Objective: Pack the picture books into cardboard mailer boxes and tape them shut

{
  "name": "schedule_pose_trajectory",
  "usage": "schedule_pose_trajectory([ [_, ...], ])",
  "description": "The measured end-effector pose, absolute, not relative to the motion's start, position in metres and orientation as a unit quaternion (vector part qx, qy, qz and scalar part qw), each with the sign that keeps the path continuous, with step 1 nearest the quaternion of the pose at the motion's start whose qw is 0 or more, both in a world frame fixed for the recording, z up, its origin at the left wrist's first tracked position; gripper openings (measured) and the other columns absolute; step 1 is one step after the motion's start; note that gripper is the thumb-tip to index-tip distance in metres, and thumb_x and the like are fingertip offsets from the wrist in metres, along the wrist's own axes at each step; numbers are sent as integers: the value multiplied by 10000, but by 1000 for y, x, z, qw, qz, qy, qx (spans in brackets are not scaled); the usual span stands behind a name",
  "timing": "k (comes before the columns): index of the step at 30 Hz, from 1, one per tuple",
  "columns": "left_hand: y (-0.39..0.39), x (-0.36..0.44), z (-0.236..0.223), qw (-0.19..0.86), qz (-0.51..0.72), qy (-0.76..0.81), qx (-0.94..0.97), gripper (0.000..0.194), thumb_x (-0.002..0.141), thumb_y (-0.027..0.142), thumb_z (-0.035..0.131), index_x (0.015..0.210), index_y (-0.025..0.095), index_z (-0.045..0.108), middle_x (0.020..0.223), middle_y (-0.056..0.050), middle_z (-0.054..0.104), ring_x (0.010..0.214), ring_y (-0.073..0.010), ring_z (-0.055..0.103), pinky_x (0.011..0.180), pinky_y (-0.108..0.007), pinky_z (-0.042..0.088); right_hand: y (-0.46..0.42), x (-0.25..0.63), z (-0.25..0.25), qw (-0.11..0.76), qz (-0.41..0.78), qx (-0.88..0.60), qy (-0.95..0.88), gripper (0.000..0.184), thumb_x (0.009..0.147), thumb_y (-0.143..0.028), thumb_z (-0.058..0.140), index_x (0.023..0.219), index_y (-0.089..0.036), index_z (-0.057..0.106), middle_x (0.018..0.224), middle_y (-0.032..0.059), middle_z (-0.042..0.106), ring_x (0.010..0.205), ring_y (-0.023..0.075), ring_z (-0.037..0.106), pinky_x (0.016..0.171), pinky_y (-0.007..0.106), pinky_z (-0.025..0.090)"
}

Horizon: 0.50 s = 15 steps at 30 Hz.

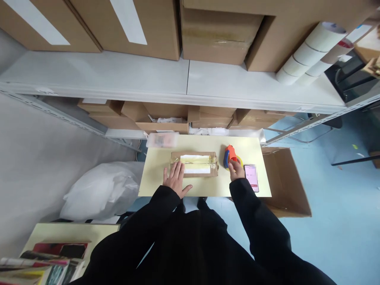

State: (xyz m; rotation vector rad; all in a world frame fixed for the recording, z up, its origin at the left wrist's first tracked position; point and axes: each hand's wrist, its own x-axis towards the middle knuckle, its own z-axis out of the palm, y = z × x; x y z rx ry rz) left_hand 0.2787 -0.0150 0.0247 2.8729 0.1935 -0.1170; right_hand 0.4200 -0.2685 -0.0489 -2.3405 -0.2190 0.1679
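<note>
Left grip (175, 180) flat on box (196, 164)

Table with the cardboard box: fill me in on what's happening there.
A person standing at the pale table has the left hand spread on the left end of a taped cardboard box. The right hand has its fingers at an orange and blue tape dispenser; how firmly it grips is unclear. A phone lies just right of that hand.
</note>
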Motion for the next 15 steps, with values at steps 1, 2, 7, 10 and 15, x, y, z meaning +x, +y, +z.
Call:
schedule_pose_trajectory([
  [1,-16,279,25,127,-41,72,988,880,692,524,515,1381,116,151,1421,-152,214,1306,-337,122,1018,-556,-12,-274,428,-57,345,82,-934,-46,424,805,-429,365,1104,-170,515,1119,122,556,956,238,568,826,402,450],
  [2,-17,279,26,126,-43,79,988,890,688,531,517,1383,117,146,1422,-150,210,1304,-344,122,1011,-567,-17,-277,437,-64,295,107,-949,-25,418,785,-424,404,1095,-168,520,1108,124,562,956,248,569,830,410,443],
  [7,-22,278,27,148,-79,117,979,942,666,591,512,1391,137,117,1437,-147,160,1258,-399,189,962,-581,117,-269,475,-97,111,212,-971,-23,507,681,-417,574,1033,-52,554,971,235,590,1063,350,497,889,468,365],
  [10,-28,278,27,166,-107,143,970,976,649,626,507,1393,144,100,1447,-148,112,1206,-420,252,886,-555,231,-263,487,-114,67,215,-974,-2,531,653,-486,586,980,-67,584,864,209,615,963,342,557,865,465,377],
  [15,-41,279,24,185,-104,175,961,1026,623,672,493,1393,131,85,1439,-152,150,1182,-423,262,846,-522,263,-264,491,-133,105,125,-986,25,434,576,-562,610,736,-159,605,659,132,613,763,300,603,784,455,426],
])
